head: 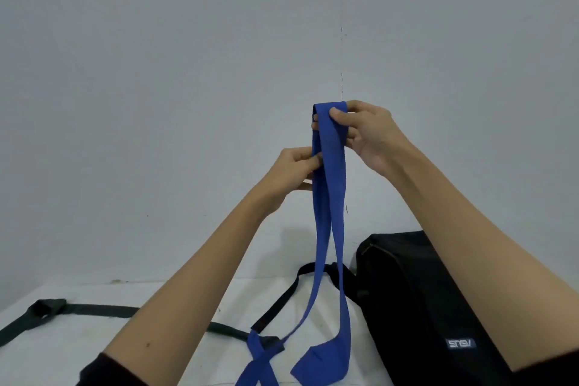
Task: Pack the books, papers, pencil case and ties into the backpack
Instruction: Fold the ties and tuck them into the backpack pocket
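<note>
I hold a blue tie (pixel 329 185) up in front of the wall, folded over at the top so its two lengths hang down to the table. My right hand (pixel 366 135) pinches the fold at the top between thumb and fingers. Lower and to the left, my left hand (pixel 294 172) pinches the tie's left edge. The tie's ends lie on the white table (pixel 175 335). A black backpack (pixel 432 307) with a small white logo lies at the right, partly behind my right forearm. A black tie (pixel 94 312) lies flat on the table at the left.
The backpack's black strap (pixel 282 301) loops across the table behind the hanging blue tie. A plain grey wall (pixel 188 72) stands close behind the table. Books, papers and pencil case are not in view.
</note>
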### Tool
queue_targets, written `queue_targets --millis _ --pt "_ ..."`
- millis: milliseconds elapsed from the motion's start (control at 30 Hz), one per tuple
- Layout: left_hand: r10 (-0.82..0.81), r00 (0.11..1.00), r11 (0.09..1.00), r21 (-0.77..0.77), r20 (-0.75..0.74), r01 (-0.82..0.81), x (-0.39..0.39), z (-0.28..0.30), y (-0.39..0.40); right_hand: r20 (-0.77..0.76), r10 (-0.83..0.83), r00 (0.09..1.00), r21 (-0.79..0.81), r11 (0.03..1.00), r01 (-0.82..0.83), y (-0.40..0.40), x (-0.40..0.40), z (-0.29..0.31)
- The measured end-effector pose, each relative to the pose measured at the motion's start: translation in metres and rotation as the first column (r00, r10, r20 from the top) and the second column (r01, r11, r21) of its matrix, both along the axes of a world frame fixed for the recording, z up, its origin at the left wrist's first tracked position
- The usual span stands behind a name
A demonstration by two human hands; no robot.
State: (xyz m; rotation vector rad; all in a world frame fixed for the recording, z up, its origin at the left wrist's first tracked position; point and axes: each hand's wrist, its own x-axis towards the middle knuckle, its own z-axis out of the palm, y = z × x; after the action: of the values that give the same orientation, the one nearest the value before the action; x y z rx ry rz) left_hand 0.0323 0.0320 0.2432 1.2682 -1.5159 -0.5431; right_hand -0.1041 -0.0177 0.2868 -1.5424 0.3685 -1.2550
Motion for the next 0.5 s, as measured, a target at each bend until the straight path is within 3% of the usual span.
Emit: queue_targets --millis 100,200,267,333,400,467,500 --pt "0.072 0.971 0.987 -0.121 -0.226 -0.101 -0.001 0.005 -0.003 -0.128 -0.284 0.950 -0.194 0.947 0.257 -0.001 0.007 0.002" --pt "0.036 0.946 0.988 -0.131 -0.322 -0.082 -0.001 0.016 0.001 -0.150 -0.294 0.944 -0.228 0.939 0.256 0.002 0.015 -0.003" --pt "0.072 0.969 0.982 -0.153 -0.238 -0.111 -0.002 0.021 0.003 -0.159 -0.223 0.962 -0.189 0.963 0.192 0.003 0.017 -0.006" --pt "0.213 0.972 0.937 -0.259 -0.103 -0.233 0.002 0.021 0.005 -0.180 -0.182 0.967 -0.144 0.977 0.158 0.002 0.018 -0.009" --pt "0.433 0.896 0.841 -0.399 0.093 -0.365 0.016 0.019 0.003 -0.178 -0.130 0.975 -0.072 0.990 0.119 0.002 0.018 -0.012" --pt "0.554 0.797 0.802 -0.413 0.240 -0.432 0.032 0.016 -0.001 -0.161 -0.048 0.986 0.024 0.998 0.052 0.002 0.016 -0.015" --pt "0.554 0.794 0.812 -0.376 0.252 -0.447 0.038 0.016 -0.003 -0.146 0.007 0.989 0.067 0.998 0.003 0.002 0.014 -0.016"
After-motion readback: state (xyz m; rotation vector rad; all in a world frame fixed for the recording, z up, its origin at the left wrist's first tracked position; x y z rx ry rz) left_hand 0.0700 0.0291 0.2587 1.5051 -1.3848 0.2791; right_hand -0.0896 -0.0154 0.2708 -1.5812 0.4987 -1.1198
